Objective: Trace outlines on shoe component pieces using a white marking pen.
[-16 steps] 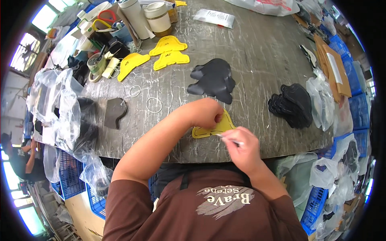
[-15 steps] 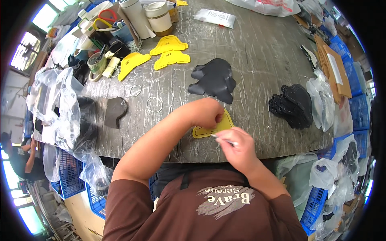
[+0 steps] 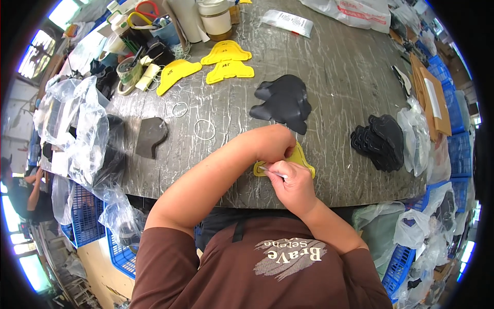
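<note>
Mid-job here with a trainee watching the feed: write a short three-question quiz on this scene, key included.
1. Which hand holds the slim, pale, pen-like tool?
2. True or false: the layered stack of black shaped pieces lies to the left of the flat, dark grey piece with a curved edge.
3. How many thin white rings lie between that grey piece and the smooth black sheet pieces?

Key
1. The right hand, at the flat, curved yellow piece.
2. False; the stack lies to its right, beside crumpled clear plastic.
3. Two.
</note>
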Available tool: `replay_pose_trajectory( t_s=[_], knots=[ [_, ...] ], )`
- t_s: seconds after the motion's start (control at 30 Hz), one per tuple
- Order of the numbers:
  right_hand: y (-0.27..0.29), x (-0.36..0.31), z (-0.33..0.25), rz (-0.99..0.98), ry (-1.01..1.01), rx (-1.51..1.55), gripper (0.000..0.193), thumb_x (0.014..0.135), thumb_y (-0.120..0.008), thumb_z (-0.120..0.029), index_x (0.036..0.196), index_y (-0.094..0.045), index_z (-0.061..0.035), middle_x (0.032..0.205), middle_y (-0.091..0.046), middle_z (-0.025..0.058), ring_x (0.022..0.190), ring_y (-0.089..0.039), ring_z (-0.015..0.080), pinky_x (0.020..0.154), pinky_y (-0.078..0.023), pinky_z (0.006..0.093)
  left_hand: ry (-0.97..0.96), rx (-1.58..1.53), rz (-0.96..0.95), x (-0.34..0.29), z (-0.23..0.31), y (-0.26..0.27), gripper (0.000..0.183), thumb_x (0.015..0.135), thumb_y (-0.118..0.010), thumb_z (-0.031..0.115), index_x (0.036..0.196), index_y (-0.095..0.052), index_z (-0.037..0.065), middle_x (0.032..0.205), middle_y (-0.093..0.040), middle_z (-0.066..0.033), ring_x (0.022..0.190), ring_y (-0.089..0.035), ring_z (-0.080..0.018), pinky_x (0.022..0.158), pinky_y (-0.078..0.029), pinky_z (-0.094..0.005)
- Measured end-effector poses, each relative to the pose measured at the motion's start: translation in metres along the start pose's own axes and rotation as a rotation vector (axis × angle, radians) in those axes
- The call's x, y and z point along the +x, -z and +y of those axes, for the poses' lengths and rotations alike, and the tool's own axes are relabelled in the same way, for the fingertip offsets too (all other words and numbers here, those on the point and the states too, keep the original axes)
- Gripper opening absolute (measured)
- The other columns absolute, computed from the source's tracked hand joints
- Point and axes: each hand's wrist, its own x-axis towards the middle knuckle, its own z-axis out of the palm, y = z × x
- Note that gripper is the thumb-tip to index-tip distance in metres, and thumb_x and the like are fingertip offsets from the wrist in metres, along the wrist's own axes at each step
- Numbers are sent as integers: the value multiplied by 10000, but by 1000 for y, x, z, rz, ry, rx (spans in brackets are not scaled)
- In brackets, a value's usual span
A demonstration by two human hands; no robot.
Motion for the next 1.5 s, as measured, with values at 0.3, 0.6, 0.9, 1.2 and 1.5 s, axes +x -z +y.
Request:
replay_pose_trajectory(
  t_s=[0.3,0.6,0.9,1.2,1.5],
  knots=[
    [3,-6,-2,-52,-55,9,137,801,-687,-14,809,-555,-50,724,-640,114,663,-629,306,586,-483,376,-23,17,10,1,0,-1,229,661,-735,99,874,-694,24,811,-699,-138,756,-669,-282,681,-515,-374],
    [15,-11,6,-1,-188,50,110,824,-683,-22,829,-575,-39,736,-658,121,644,-647,281,583,-492,345,6,-17,14,1,1,-2,224,628,-695,20,851,-712,32,804,-699,-160,765,-683,-308,672,-528,-385],
    [28,-14,11,38,-261,81,88,859,-672,-29,850,-585,-29,687,-634,92,585,-606,182,560,-471,301,40,-9,-28,2,0,-1,200,681,-722,115,862,-695,34,808,-702,-130,760,-672,-280,685,-513,-381],
    [36,-14,18,94,-265,67,89,867,-669,-33,842,-584,-25,677,-633,91,580,-604,163,556,-471,294,42,-6,-61,1,3,3,221,681,-712,100,886,-688,22,826,-705,-124,766,-673,-261,685,-516,-368],
    [42,-17,16,89,-272,22,102,847,-679,-29,836,-578,-23,693,-632,114,593,-623,220,556,-472,313,19,15,-42,1,1,2,218,686,-712,91,890,-684,19,829,-706,-120,762,-673,-256,689,-520,-362]
  ],
)
